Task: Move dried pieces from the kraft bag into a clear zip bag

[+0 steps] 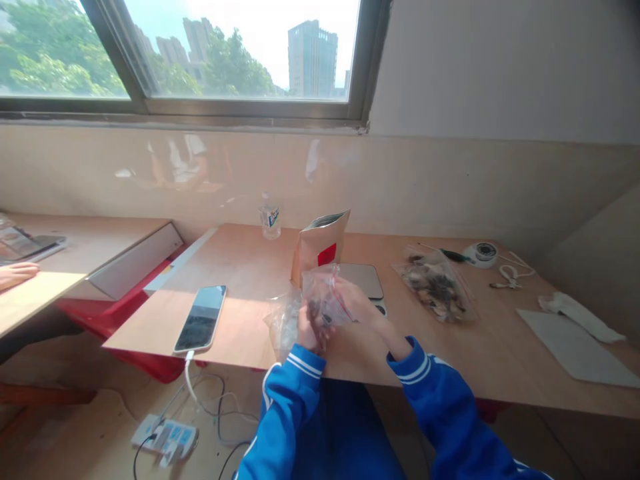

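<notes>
A small clear plastic bag (324, 288) with something dark inside is held up near the table's front edge. Curled around its lower left side is my left hand (309, 328). My right hand (359, 304) grips the bag's upper right part, fingers partly hidden by the plastic. More clear plastic bags (286, 323) lie on the table beside my left hand. Just behind stands an open-topped brown paper pouch (315, 243) with a red label. A flat scale (367, 280) sits behind my right hand, partly covered by it.
To the right lie a zip bag of dark and pale dried pieces (434, 288), a round white device (483, 254), a white cable (511, 277) and a grey sheet (575, 347). On the left are a charging phone (201, 318) and a clear bottle (271, 220). Another person's hand (19, 272) rests on the neighbouring table.
</notes>
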### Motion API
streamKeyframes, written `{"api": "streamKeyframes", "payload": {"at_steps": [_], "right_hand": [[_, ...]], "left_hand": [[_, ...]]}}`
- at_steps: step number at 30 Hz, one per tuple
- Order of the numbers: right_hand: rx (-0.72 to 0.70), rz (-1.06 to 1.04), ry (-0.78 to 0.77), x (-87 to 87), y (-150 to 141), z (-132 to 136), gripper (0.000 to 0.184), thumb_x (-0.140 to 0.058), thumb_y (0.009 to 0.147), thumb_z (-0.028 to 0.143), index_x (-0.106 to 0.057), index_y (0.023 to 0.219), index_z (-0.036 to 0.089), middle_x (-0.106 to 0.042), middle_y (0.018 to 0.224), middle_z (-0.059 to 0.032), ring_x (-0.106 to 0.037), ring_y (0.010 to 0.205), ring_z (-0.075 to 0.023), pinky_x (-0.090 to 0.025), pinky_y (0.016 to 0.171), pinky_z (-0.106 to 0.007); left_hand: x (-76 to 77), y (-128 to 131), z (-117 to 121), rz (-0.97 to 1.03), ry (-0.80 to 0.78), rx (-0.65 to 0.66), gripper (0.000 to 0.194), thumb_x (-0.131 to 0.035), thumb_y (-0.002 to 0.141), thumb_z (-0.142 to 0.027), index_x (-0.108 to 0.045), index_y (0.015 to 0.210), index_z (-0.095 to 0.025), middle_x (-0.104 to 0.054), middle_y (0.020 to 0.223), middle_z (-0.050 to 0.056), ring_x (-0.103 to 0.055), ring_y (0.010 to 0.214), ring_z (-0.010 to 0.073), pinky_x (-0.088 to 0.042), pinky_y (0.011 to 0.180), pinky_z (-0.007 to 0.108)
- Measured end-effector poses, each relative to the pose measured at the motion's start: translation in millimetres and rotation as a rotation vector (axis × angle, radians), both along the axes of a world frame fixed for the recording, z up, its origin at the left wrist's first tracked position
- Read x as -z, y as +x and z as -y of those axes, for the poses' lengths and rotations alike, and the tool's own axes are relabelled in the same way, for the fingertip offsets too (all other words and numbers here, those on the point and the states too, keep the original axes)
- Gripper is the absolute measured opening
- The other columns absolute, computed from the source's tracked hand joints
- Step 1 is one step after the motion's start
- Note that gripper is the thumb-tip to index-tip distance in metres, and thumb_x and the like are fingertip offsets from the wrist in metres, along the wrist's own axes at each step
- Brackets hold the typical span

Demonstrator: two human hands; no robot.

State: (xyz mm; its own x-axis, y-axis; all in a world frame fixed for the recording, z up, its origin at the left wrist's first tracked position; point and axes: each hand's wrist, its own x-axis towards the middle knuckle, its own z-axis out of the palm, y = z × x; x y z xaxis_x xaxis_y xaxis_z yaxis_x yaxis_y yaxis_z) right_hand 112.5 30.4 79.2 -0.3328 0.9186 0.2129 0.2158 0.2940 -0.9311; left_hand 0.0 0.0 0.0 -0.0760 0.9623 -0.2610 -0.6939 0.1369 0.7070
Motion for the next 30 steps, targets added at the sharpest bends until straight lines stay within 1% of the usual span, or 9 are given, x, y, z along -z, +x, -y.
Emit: {"api": "streamKeyframes", "payload": {"at_steps": [2,5,8,12,15,18,22,26,30], "right_hand": [[-0.03,-0.059,-0.027,2.8,5,-4,0.033,-0.048,0.087,0.036,-0.06,0.113,0.021,-0.066,0.106,-0.0061,-0.062,0.094,-0.0204,-0.051,0.082,-0.033],[-0.08,-0.098,-0.072,4.9,11,-5,0.044,-0.055,0.084,0.035,-0.051,0.126,0.024,-0.064,0.111,-0.0057,-0.062,0.098,-0.0193,-0.052,0.083,-0.033],[-0.163,-0.074,-0.13,5.9,14,-2,0.042,-0.057,0.085,0.037,-0.052,0.124,0.023,-0.063,0.113,-0.0063,-0.062,0.098,-0.019,-0.053,0.085,-0.034],[-0.216,0.041,-0.164,7.5,15,4,0.038,-0.057,0.086,0.037,-0.055,0.121,0.023,-0.062,0.116,-0.0069,-0.062,0.094,-0.0185,-0.053,0.082,-0.033],[-0.157,0.088,-0.094,10.0,15,5,0.036,-0.059,0.085,0.034,-0.058,0.118,0.022,-0.063,0.116,-0.0071,-0.061,0.098,-0.0202,-0.051,0.085,-0.034],[-0.099,0.084,-0.043,14.7,16,3,0.026,-0.058,0.085,0.034,-0.064,0.107,0.021,-0.066,0.108,-0.0065,-0.061,0.1,-0.022,-0.049,0.088,-0.037],[-0.058,0.047,-0.092,21.2,17,-3,0.023,-0.06,0.082,0.032,-0.066,0.098,0.017,-0.069,0.1,-0.0072,-0.064,0.091,-0.0227,-0.051,0.082,-0.038],[0.075,0.008,-0.061,23.8,20,-8,0.015,-0.061,0.077,0.03,-0.063,0.083,0.017,-0.069,0.086,-0.0056,-0.063,0.08,-0.0213,-0.051,0.076,-0.036],[0.034,0.018,-0.051,24.6,21,-7,0.016,-0.061,0.077,0.032,-0.063,0.084,0.017,-0.069,0.086,-0.0052,-0.062,0.081,-0.0209,-0.051,0.076,-0.035]], "left_hand": [[-1.5,-2,-1,0.007,0.029,-0.022,0.062,-0.053,0.073,-0.06,-0.05,0.119,-0.018,-0.059,0.054,-0.002,-0.047,0.033,0.0111,-0.025,0.029,0.019],[-5.5,-3,-2,0.045,0.064,-0.054,0.052,-0.064,0.068,-0.047,-0.052,0.111,-0.02,-0.059,0.059,-0.003,-0.05,0.038,0.01,-0.027,0.031,0.018],[-5.9,-2,-2,0.03,0.113,-0.033,0.039,-0.07,0.067,-0.036,-0.055,0.099,-0.018,-0.063,0.068,-0.002,-0.053,0.043,0.0082,-0.034,0.036,0.018],[0.7,-1,-5,-0.039,0.205,-0.033,0.036,-0.075,0.067,-0.032,-0.06,0.096,-0.019,-0.067,0.081,0.0,-0.061,0.058,0.0097,-0.045,0.05,0.019],[4.0,0,-6,-0.083,0.213,-0.052,0.037,-0.078,0.065,-0.031,-0.061,0.096,-0.019,-0.068,0.087,0.002,-0.064,0.07,0.0123,-0.048,0.058,0.02],[2.9,0,-7,-0.067,0.179,-0.033,0.037,-0.078,0.064,-0.032,-0.063,0.094,-0.017,-0.069,0.086,0.003,-0.064,0.068,0.0122,-0.047,0.057,0.02],[0.4,1,-9,-0.017,0.162,-0.036,0.036,-0.078,0.065,-0.034,-0.065,0.093,-0.015,-0.069,0.085,0.003,-0.062,0.067,0.0109,-0.047,0.058,0.021],[0.6,0,-11,-0.043,0.097,-0.131,0.03,-0.075,0.069,-0.034,-0.066,0.09,-0.015,-0.068,0.085,0.003,-0.061,0.066,0.0095,-0.045,0.058,0.02],[-0.3,-1,-11,-0.039,0.08,-0.155,0.027,-0.075,0.068,-0.033,-0.066,0.087,-0.015,-0.068,0.086,0.003,-0.061,0.067,0.0092,-0.044,0.057,0.02]]}}
